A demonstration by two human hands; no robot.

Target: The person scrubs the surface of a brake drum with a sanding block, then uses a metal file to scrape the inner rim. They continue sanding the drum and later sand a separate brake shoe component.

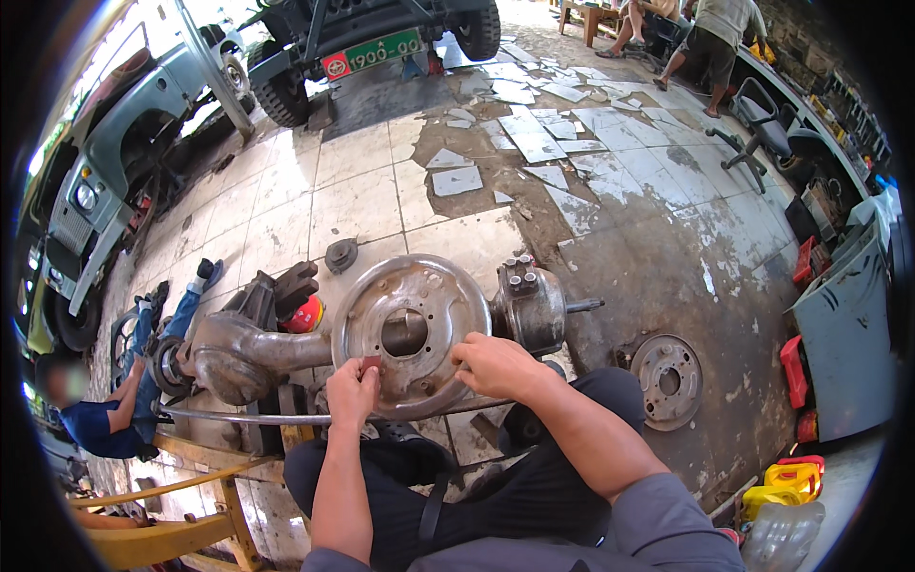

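Observation:
A round steel brake backing plate [448,296] with a large centre hole stands tilted in front of me. Pinched in my left hand [351,391] is a small reddish-brown piece of sandpaper [370,362], held against the plate's lower left face. My right hand [500,368] has its fingers curled at the plate's lower right, apparently gripping it; the fingertips are partly hidden. Behind and left of the plate lies a bare metal axle housing [248,357]. A bolted hub-like part with a shaft [532,305] sits just right of the plate.
A second backing plate [648,372] lies on the floor at right. At left are a seated person [95,419] and a yellow frame [162,543]. Vehicles [114,181] stand behind, near broken tiles [529,138]. A wheeled chair [762,124] and yellow jugs [786,486] are at right.

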